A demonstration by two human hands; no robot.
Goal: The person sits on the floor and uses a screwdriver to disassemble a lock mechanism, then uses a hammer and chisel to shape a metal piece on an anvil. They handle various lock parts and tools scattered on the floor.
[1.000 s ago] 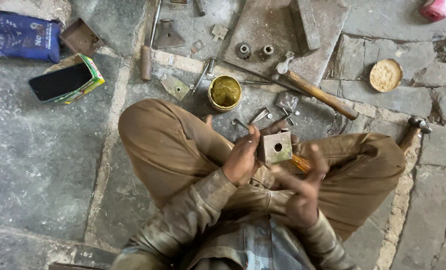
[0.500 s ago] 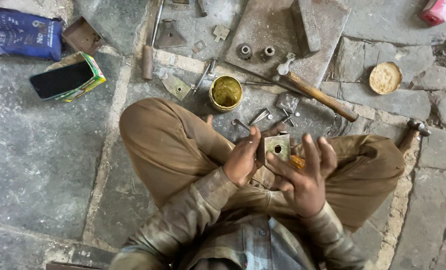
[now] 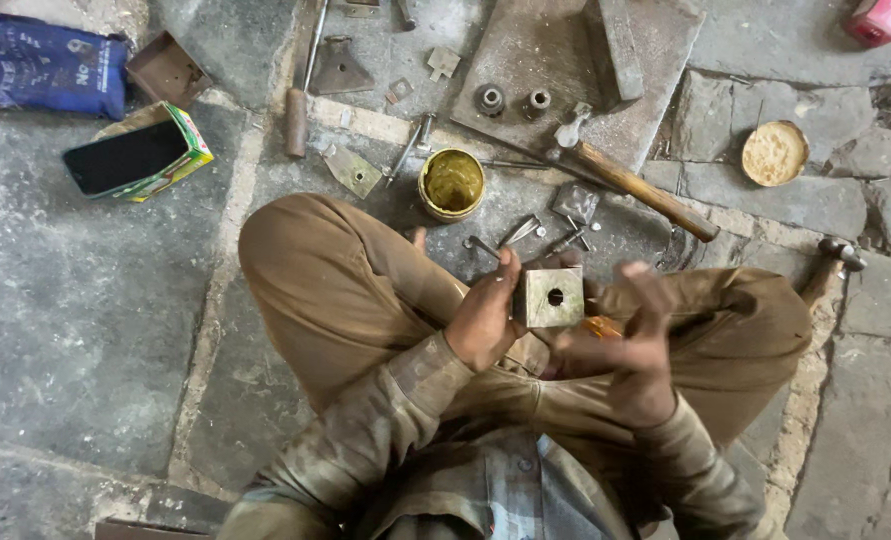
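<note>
I sit cross-legged on a stone floor. My left hand [image 3: 485, 318] grips a small square metal block [image 3: 549, 297] with a round hole in its face, held above my lap. My right hand [image 3: 633, 340] hovers just right of the block, fingers spread, fingertips close to it; something orange shows beneath it, and I cannot tell whether the hand touches it. A round tin of yellow-green paste [image 3: 452, 184] stands on the floor just beyond my knees. Loose small metal parts [image 3: 525, 232] lie between the tin and my hands.
A hammer with a wooden handle [image 3: 640, 190] lies by a flat stone slab [image 3: 575, 60] bearing two metal bushings. An open box with a dark phone [image 3: 135, 155], a blue bag [image 3: 40, 65], a round lid [image 3: 773, 152] and another tool [image 3: 827, 265] lie around.
My right hand has risen from my lap toward the block and spread its fingers beside it. The block stays in my left hand, turned slightly so its holed face shows.
</note>
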